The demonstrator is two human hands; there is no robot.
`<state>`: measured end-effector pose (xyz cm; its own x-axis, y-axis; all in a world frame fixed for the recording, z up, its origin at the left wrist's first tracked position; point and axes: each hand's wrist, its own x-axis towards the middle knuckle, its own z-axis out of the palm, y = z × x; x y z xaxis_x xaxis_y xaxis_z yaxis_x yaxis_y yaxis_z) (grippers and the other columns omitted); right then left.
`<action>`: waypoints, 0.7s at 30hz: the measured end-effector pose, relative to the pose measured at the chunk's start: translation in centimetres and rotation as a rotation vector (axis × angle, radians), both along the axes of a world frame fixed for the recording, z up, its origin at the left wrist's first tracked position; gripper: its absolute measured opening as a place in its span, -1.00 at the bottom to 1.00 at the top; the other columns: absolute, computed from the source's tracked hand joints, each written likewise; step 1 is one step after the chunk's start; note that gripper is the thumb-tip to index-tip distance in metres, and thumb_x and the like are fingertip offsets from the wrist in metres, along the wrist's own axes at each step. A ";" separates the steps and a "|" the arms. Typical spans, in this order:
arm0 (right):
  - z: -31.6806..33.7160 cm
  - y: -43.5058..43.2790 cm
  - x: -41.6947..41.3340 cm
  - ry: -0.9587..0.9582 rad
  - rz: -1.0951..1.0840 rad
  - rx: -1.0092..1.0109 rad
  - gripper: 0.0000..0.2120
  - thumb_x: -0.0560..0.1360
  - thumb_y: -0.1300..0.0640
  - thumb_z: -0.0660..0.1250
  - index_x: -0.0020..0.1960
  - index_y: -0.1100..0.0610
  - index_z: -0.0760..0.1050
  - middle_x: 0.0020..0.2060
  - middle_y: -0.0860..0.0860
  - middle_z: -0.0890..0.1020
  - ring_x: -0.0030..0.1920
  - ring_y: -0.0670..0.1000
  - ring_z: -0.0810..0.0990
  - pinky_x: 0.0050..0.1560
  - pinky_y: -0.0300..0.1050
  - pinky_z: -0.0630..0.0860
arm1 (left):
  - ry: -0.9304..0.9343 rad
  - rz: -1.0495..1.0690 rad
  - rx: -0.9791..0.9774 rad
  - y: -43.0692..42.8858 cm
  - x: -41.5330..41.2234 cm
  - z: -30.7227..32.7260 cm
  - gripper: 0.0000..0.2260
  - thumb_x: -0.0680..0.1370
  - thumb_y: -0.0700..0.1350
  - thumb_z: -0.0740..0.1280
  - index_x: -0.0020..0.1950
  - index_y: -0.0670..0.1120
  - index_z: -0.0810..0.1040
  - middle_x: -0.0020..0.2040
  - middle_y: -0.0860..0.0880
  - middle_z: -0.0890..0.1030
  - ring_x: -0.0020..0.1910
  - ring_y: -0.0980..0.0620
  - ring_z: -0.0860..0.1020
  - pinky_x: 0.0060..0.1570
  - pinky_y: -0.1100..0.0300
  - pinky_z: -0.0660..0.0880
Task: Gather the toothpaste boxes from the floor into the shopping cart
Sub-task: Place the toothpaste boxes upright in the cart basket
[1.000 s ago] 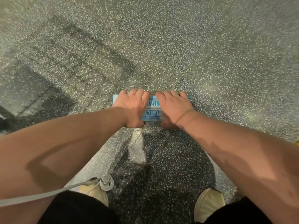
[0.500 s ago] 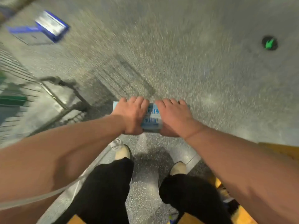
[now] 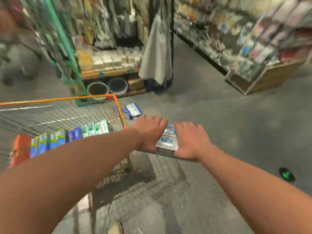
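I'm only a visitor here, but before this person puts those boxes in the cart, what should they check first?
1. Grip: left hand and right hand hold the toothpaste boxes from both ends: ok.
2. Boxes above the shopping cart: not ok, they are to the right of its orange rim.
3. Room in the cart behind the row of boxes already inside: ok.
4. Floor fully gathered: not ok, a blue box lies beyond the cart's corner.
5. Number of boxes in the grip: cannot tell, the picture is blurred.
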<state>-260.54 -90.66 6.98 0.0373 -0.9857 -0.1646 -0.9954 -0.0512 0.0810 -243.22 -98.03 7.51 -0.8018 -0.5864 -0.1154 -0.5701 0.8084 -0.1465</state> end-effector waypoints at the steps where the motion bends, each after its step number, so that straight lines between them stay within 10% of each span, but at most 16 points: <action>1: 1.0 -1.2 1.8 0.012 0.005 -0.020 -0.15 0.25 -0.25 0.44 0.43 0.04 0.27 0.27 0.01 0.49 0.29 0.10 0.48 0.23 0.09 0.41 | 0.001 0.014 -0.014 -1.1 1.8 0.8 -0.33 0.35 0.33 0.38 0.28 -0.05 0.34 0.19 -0.07 0.50 0.18 -0.14 0.53 0.09 -0.05 0.45; 21: -1.2 -24.0 24.7 -0.143 -0.080 -0.045 -0.17 0.27 -0.33 0.42 0.37 0.04 0.22 0.27 0.04 0.44 0.28 0.12 0.43 0.23 0.20 0.36 | -0.136 0.032 -0.100 -25.1 23.2 -0.1 -0.19 0.34 0.38 0.41 0.43 -0.02 0.26 0.26 -0.01 0.45 0.20 -0.04 0.47 0.14 -0.01 0.41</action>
<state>-235.81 -114.65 5.76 -0.0220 -0.9927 -0.1188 -0.9977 0.0294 -0.0610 -220.00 -123.13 7.44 -0.7634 -0.6254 -0.1616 -0.5648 0.7677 -0.3027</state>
